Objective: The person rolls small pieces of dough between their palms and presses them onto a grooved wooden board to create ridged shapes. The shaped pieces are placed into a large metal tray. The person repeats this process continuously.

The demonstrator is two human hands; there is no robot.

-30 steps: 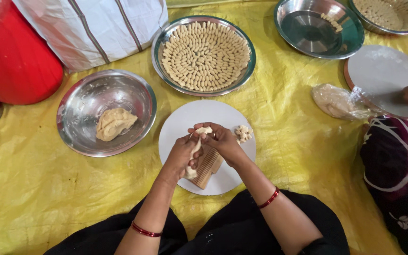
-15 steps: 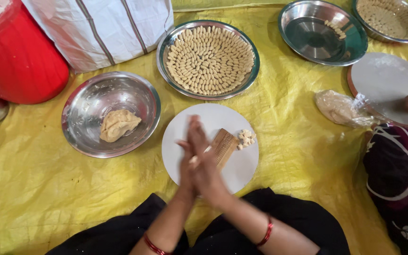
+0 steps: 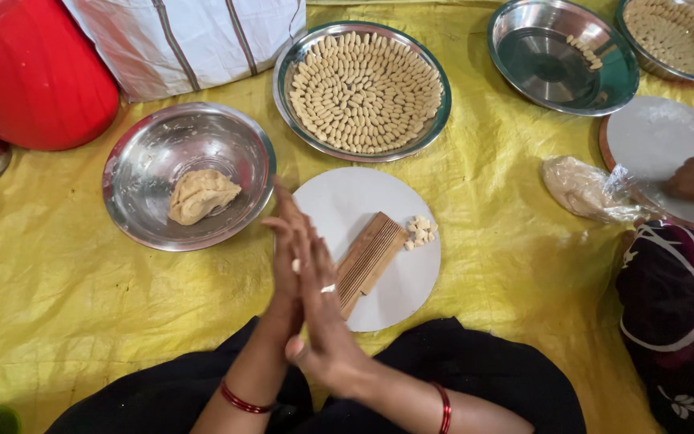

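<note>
Yellow sheet (image 3: pixel 82 297), palms pressed together

Head camera looks steeply down (close) over the yellow sheet (image 3: pixel 483 209).

Hands came up off the comb (image 3: pixel 368 263): a second ago both worked dough against it on the plate (image 3: pixel 363 201). Now left hand (image 3: pixel 286 251) and right hand (image 3: pixel 320 309) are pressed palm to palm above the plate's left edge (same pose as half a second ago). Comb lies bare, uncovered.
</note>
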